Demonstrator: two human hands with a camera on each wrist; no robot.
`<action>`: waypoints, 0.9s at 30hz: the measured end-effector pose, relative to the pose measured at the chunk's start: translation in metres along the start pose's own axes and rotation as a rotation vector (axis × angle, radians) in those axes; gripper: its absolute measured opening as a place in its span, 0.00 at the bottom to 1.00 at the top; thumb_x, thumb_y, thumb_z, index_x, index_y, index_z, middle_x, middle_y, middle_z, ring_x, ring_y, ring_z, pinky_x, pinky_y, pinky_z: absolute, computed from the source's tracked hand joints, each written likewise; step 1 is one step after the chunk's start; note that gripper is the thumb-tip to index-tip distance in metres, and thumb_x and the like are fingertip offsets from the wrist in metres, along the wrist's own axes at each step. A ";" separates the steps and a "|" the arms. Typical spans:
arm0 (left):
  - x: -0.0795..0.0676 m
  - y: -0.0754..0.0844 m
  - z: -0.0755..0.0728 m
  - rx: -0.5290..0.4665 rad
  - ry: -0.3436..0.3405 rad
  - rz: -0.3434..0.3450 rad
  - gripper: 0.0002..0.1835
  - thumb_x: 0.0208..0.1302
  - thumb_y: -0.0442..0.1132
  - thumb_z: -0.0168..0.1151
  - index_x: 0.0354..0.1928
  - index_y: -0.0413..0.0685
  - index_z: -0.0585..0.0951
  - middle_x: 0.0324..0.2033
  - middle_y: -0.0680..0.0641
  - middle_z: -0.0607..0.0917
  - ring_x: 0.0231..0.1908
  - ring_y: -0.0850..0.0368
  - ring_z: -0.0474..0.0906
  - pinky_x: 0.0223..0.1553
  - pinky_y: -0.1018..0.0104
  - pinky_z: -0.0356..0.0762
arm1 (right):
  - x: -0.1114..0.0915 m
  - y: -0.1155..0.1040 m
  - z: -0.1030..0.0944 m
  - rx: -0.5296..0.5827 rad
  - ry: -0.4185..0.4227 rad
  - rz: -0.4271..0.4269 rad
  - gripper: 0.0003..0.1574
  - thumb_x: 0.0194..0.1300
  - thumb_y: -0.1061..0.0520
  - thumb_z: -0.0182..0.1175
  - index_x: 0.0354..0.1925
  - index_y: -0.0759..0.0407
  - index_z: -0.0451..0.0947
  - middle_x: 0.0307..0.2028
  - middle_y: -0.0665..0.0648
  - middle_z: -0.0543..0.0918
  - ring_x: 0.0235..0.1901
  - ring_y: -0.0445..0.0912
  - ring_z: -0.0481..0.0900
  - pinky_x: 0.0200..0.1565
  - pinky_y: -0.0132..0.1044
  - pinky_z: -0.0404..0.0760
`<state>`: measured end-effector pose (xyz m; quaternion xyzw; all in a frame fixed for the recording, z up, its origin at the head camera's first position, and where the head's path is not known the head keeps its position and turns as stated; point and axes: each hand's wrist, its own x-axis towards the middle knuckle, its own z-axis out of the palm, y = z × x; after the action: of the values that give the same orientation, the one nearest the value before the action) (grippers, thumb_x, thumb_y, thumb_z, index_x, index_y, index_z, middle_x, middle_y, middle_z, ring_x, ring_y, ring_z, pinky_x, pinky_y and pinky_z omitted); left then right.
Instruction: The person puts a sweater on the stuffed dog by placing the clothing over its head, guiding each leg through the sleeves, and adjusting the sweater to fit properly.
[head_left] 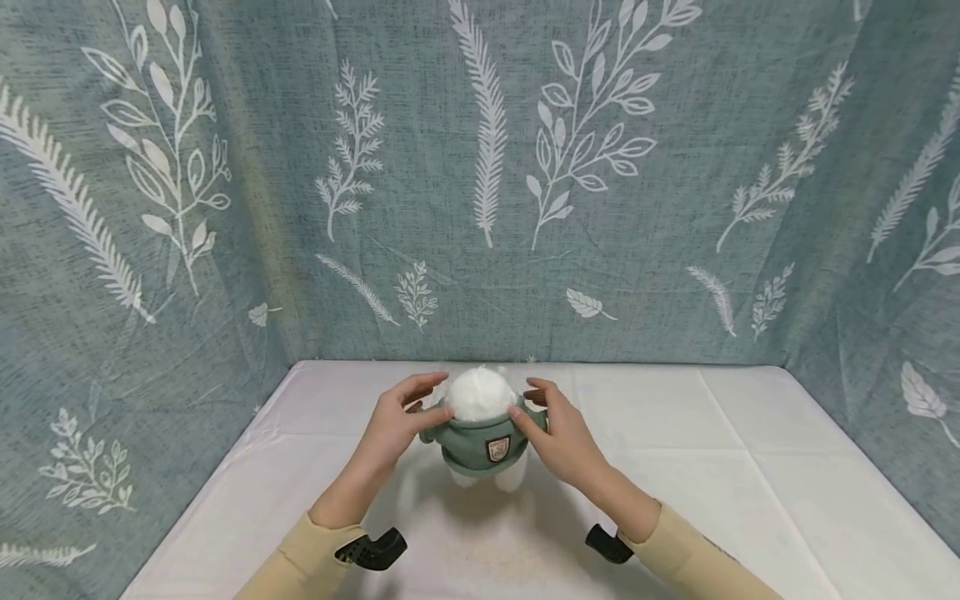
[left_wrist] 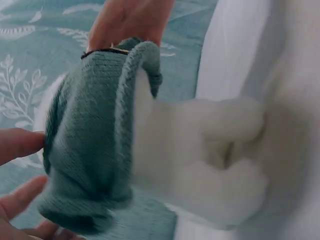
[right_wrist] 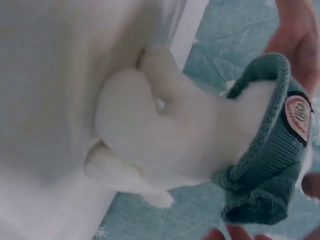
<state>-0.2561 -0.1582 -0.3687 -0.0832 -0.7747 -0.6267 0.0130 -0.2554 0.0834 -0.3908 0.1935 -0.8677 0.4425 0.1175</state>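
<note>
A white plush toy point(head_left: 480, 393) stands on the white-covered table in the middle of the head view. Round its upper part sits a green knitted sweater point(head_left: 480, 446) with a crest patch point(head_left: 498, 449) on the front. My left hand point(head_left: 393, 421) grips the sweater's left side, thumb at the neck edge. On the other side my right hand point(head_left: 562, 433) holds it likewise. The plush's bare white lower body point(right_wrist: 165, 125) shows below the hem in the right wrist view. A sleeve point(left_wrist: 75, 215) sticks out near my left fingers point(left_wrist: 22, 197); its end looks hollow.
The white tablecloth point(head_left: 675, 467) spreads around the toy. Blue-green curtains point(head_left: 420, 167) with white leaf prints stand behind the table and on both sides. A black device point(head_left: 372, 550) is strapped at my left wrist, another point(head_left: 609, 545) at my right.
</note>
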 end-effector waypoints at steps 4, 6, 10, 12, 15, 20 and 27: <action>0.002 0.011 0.001 0.064 0.001 0.100 0.30 0.53 0.36 0.71 0.60 0.52 0.75 0.61 0.47 0.74 0.63 0.48 0.66 0.65 0.51 0.64 | -0.009 -0.002 -0.004 -0.018 0.198 -0.126 0.27 0.68 0.48 0.57 0.58 0.59 0.65 0.52 0.56 0.76 0.54 0.49 0.74 0.53 0.45 0.77; 0.004 0.015 0.005 0.083 -0.023 0.119 0.31 0.52 0.36 0.72 0.61 0.54 0.75 0.60 0.47 0.75 0.61 0.48 0.69 0.61 0.52 0.68 | -0.017 -0.004 -0.005 -0.022 0.255 -0.185 0.19 0.65 0.53 0.60 0.51 0.58 0.69 0.46 0.52 0.77 0.48 0.44 0.76 0.47 0.40 0.80; 0.008 0.020 0.012 0.119 -0.056 0.119 0.33 0.52 0.37 0.72 0.62 0.53 0.74 0.58 0.46 0.77 0.58 0.47 0.73 0.57 0.53 0.73 | -0.035 -0.009 -0.003 0.049 0.178 -0.166 0.07 0.63 0.54 0.63 0.39 0.50 0.76 0.33 0.43 0.80 0.35 0.37 0.78 0.34 0.32 0.80; 0.010 0.020 0.012 0.138 -0.065 0.111 0.33 0.52 0.38 0.72 0.62 0.52 0.73 0.57 0.46 0.77 0.57 0.47 0.74 0.55 0.53 0.75 | -0.040 -0.012 -0.001 0.093 0.084 -0.085 0.05 0.63 0.49 0.63 0.37 0.46 0.78 0.31 0.41 0.82 0.32 0.35 0.79 0.32 0.30 0.79; 0.013 0.020 0.011 0.170 -0.089 0.094 0.33 0.52 0.40 0.72 0.62 0.51 0.74 0.56 0.46 0.78 0.56 0.47 0.75 0.53 0.54 0.77 | -0.041 -0.014 0.005 0.172 -0.065 0.059 0.13 0.63 0.42 0.61 0.39 0.48 0.81 0.33 0.46 0.85 0.34 0.37 0.81 0.34 0.31 0.81; 0.017 0.018 0.009 0.236 -0.155 0.067 0.32 0.53 0.46 0.72 0.60 0.50 0.74 0.56 0.45 0.78 0.55 0.47 0.76 0.49 0.54 0.78 | -0.036 -0.015 0.010 0.436 -0.203 0.262 0.26 0.63 0.42 0.61 0.42 0.65 0.80 0.36 0.62 0.86 0.36 0.46 0.85 0.37 0.38 0.84; 0.022 0.015 0.011 0.303 -0.156 0.019 0.30 0.51 0.50 0.73 0.56 0.51 0.77 0.51 0.47 0.81 0.50 0.51 0.78 0.45 0.56 0.79 | -0.027 -0.016 0.016 0.582 -0.224 0.407 0.31 0.59 0.41 0.64 0.41 0.70 0.82 0.33 0.62 0.87 0.33 0.46 0.86 0.37 0.38 0.84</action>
<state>-0.2747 -0.1424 -0.3536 -0.1360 -0.8582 -0.4942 -0.0287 -0.2245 0.0682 -0.3983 0.0894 -0.7338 0.6611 -0.1285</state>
